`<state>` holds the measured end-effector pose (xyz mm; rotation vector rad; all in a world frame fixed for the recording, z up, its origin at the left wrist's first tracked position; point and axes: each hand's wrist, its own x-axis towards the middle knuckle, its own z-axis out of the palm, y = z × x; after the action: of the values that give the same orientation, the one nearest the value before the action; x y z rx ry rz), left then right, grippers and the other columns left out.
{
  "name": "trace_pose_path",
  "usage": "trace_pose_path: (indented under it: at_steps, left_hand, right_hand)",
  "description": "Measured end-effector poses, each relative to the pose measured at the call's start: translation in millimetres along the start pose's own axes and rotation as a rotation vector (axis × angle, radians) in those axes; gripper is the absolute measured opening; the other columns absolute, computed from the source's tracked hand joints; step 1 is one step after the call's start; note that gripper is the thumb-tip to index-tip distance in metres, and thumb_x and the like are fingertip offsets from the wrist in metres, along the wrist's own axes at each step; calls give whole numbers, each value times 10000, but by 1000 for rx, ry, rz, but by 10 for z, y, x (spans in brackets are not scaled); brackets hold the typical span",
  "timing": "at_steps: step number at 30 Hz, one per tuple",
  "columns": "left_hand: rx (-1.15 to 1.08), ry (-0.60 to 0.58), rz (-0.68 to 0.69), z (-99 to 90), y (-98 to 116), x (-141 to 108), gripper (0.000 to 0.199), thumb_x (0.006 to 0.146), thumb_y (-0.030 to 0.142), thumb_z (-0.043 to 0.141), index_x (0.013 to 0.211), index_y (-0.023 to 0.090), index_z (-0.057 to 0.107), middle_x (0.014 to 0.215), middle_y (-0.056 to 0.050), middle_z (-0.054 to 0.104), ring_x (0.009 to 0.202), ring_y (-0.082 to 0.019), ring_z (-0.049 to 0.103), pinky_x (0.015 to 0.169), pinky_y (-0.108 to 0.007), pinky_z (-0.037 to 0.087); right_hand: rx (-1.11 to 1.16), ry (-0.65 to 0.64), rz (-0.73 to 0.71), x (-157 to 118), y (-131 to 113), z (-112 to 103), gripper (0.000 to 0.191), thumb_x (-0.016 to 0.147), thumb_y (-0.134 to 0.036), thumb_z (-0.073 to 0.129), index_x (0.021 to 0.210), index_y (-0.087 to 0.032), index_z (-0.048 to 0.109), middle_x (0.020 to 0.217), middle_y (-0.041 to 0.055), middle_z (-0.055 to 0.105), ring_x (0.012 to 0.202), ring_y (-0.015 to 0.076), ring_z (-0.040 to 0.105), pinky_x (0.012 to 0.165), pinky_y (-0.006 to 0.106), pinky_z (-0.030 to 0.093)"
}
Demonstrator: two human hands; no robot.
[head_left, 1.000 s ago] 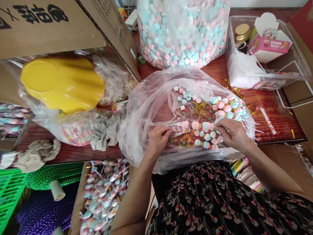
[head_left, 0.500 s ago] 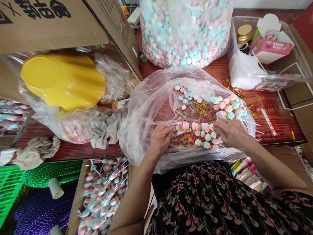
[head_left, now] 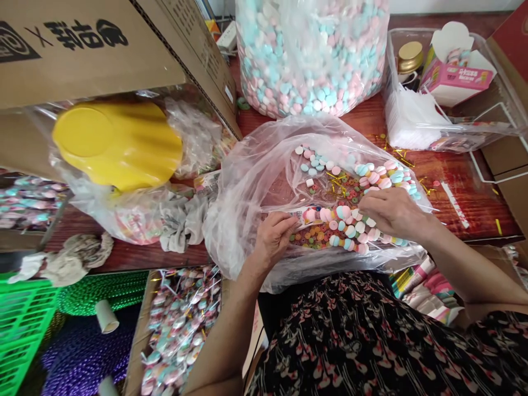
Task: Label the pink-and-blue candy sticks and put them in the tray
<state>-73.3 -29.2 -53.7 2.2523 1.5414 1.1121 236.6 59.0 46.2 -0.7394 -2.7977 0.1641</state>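
Inside a clear plastic bag [head_left: 243, 220] lie rows of pink, white and blue marshmallow candies [head_left: 383, 176] on white sticks, with loose candies and small coloured candy rings [head_left: 317, 236]. My left hand [head_left: 274, 240] pinches a printed paper label [head_left: 307, 214] at one end of a candy row. My right hand [head_left: 394, 213] lies across the marshmallows, its fingertips pressing on the row near the middle. Whether it grips a stick is hidden.
A huge bag of pastel candies [head_left: 313, 55] stands behind. To the left are a yellow plastic lid [head_left: 117, 143] and a cardboard box [head_left: 82, 49]. A clear tub [head_left: 412, 110] holds a gold-lidded jar [head_left: 410, 58]. A cardboard tray of wrapped candy sticks [head_left: 177, 330] sits below.
My right hand has flattened and slid left along the candy row. The left hand stays at the label. The whole view has shifted slightly.
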Motion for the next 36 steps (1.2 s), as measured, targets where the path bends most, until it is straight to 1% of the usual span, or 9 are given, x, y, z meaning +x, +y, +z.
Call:
trace_pose_path:
  at_steps: [9,12,15,18,24,26,30,33,36]
  left_hand:
    - [-174,-41,-124,-50,222,145,197,947,266,579,1000,178,748,968,-88,763,897,-182,705,833,-306,555]
    - [-339,-155,-206,-80,321,219,255,928,352,612,1073,182,735,1024,-88,764,934,-206,706,874,-324,543]
    - [-480,-302,-281,-99,417,297,422,799,438,757,1124,171,717,1070,-83,755,977,-241,692,905,-332,524]
    - [-583,-445,-403,-76,512,346,411,759,440,786,1034,141,722,957,-58,752,869,-215,677,817,-293,525]
    - [-776,-642,-554,80,639,354,365,740,433,791,951,147,706,892,-4,716,789,-162,611,752,-253,494]
    - [-729,-603,-563,132,624,334,383,715,455,806,917,149,695,830,13,690,743,-146,583,712,-240,475]
    - [-484,-388,-545,183,550,279,417,666,505,829,807,155,653,675,44,593,627,-114,489,596,-217,401]
    - [-331,-294,-463,194,537,253,406,672,515,824,743,167,626,650,45,566,616,-112,458,579,-218,371]
    - [-340,-333,-444,215,564,240,385,704,503,805,752,166,624,627,49,540,591,-104,426,561,-217,352]
  right_hand:
    - [-85,153,-121,-41,0,-35,236,854,-59,431,814,-169,635,765,15,661,669,125,484,628,282,289]
    - [-56,205,-107,-33,29,-42,235,862,-55,430,812,-172,629,739,7,654,646,118,485,608,275,288]
    - [-26,251,-122,-17,47,-54,218,880,-74,439,820,-175,622,772,8,674,674,117,512,625,267,313]
    - [-48,270,-178,17,44,-68,219,855,-57,447,857,-182,628,815,8,693,714,121,525,652,272,319]
    - [-109,52,-317,188,-25,-170,172,889,-92,476,821,-180,607,817,4,692,706,127,491,636,311,246]
    - [-129,-81,-301,254,-68,-234,148,910,-118,488,836,-173,603,831,18,697,705,131,497,629,316,227]
    - [-197,-312,-198,331,-152,-338,137,924,-116,475,909,-165,602,850,50,707,674,139,515,607,311,203]
    - [-213,-371,-149,353,-192,-354,166,932,-104,449,939,-165,603,826,59,703,639,139,514,605,305,220]
    - [-212,-394,-143,380,-225,-332,178,946,-120,434,935,-159,608,805,66,693,637,143,517,598,304,216]
